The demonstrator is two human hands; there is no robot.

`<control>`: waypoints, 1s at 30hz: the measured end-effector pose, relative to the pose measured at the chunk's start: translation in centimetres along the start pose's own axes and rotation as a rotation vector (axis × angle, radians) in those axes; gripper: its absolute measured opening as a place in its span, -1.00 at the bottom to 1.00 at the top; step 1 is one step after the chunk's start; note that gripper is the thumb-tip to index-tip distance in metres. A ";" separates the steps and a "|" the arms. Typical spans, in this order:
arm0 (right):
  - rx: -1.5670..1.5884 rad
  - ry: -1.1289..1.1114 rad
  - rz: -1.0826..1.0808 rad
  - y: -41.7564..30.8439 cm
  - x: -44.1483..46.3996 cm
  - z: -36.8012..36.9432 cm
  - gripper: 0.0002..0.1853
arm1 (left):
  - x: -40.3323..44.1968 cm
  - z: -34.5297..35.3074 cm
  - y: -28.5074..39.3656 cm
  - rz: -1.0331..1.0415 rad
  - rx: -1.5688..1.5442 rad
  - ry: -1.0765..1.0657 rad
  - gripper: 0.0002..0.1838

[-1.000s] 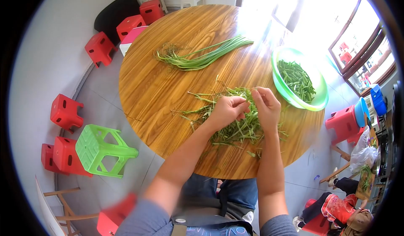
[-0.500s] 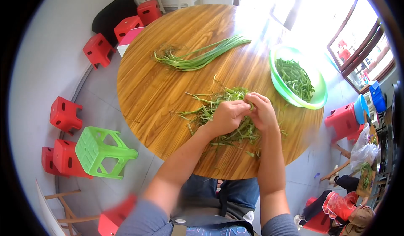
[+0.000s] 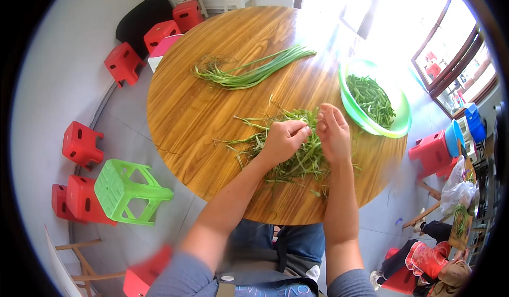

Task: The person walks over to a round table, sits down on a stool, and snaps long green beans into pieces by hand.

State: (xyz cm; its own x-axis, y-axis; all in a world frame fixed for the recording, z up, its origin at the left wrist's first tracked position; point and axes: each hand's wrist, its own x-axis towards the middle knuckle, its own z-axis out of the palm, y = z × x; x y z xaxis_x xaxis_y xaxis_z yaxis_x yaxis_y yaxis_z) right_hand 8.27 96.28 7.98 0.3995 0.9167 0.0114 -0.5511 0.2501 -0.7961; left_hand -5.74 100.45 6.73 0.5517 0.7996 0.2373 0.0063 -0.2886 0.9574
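Loose green stems and leaves [image 3: 299, 164] lie in a heap on the round wooden table [image 3: 201, 122]. Over the heap, my left hand [image 3: 285, 140] is closed with thumb and forefinger pinched; what it holds is too small to name. My right hand [image 3: 334, 134] is just to its right, apart from it, fingers drawn together and raised; anything between them is too small to make out. Farther back lies a bunch of long green stalks [image 3: 254, 73] with stringy roots at its left end. A green basin [image 3: 404, 118] at the right holds cut green pieces [image 3: 370, 98].
Red stools [image 3: 84, 144] and a green stool [image 3: 124, 191] stand on the floor at left. A red stool [image 3: 430, 151] with a blue basin [image 3: 454, 139] is at right. Another person [image 3: 427, 260] sits at lower right near a plastic bag [image 3: 457, 193].
Half a second ago my hands were together over the heap; now they are apart. My right hand has moved up and slightly right, its fingers higher.
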 end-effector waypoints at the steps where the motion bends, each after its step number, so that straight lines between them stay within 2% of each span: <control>1: -0.046 0.015 0.034 0.4 0.3 -0.6 -0.83 | 0.0 0.0 0.1 0.010 -0.004 0.012 -0.80; 2: -0.092 0.033 0.066 0.6 0.5 -1.0 -0.82 | -0.1 0.1 0.2 0.019 -0.009 0.022 -0.80; 5: -0.137 -0.139 0.022 0.6 0.3 -1.3 -0.84 | -0.2 0.1 0.9 -0.011 -0.005 -0.010 -0.80; 8: -0.259 -0.177 -0.131 0.8 0.2 -1.5 -0.88 | -0.3 0.1 0.9 -0.148 -0.127 0.001 -0.78; 11: -0.590 -0.229 -0.512 0.9 -0.2 -0.2 -0.90 | 0.0 0.2 0.3 -0.249 -0.292 0.051 -0.77; 12: -0.670 -0.248 -0.516 0.6 -0.8 0.4 -0.88 | 0.0 0.2 0.0 -0.274 -0.343 0.069 -0.77; 15: -0.952 -0.298 -0.772 1.3 -1.1 1.1 -0.85 | 0.3 0.2 -0.6 -0.353 -0.506 0.126 -0.76; 19: -1.040 -0.309 -0.903 1.5 -1.2 1.3 -0.85 | 0.4 0.2 -1.9 -0.389 -0.657 0.082 -0.75; 20: -1.004 -0.300 -0.860 1.6 -1.4 1.5 -0.83 | 0.4 0.3 -2.2 -0.416 -0.708 0.073 -0.75; 22: -1.074 -0.323 -0.939 1.8 -1.5 1.6 -0.81 | 0.3 -0.1 -2.3 -0.481 -0.861 0.033 -0.76; 25: -1.031 -0.427 -0.970 3.1 -2.2 2.5 -0.78 | 1.4 -0.8 -4.5 -0.428 -1.246 0.053 -0.78; 26: -0.996 -0.359 -0.939 2.8 -2.4 2.8 -0.79 | 1.5 -1.0 -5.1 -0.258 -1.097 0.047 -0.79; 29: -0.894 -0.152 -0.748 1.1 -1.9 2.1 -0.86 | 1.1 -1.2 -0.8 -0.320 -0.968 0.053 -0.79; 30: -0.650 -0.083 -0.593 1.5 -0.9 0.5 -0.92 | 1.0 -0.9 -0.5 -0.350 -0.952 0.077 -0.78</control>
State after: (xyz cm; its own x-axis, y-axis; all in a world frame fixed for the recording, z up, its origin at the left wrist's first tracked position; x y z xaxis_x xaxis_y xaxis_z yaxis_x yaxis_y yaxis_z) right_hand 6.71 96.01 7.12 0.4185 0.7187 0.5553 0.2656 0.4878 -0.8316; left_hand -5.98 101.88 6.61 0.5910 0.8000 -0.1032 -0.5283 0.4806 0.7000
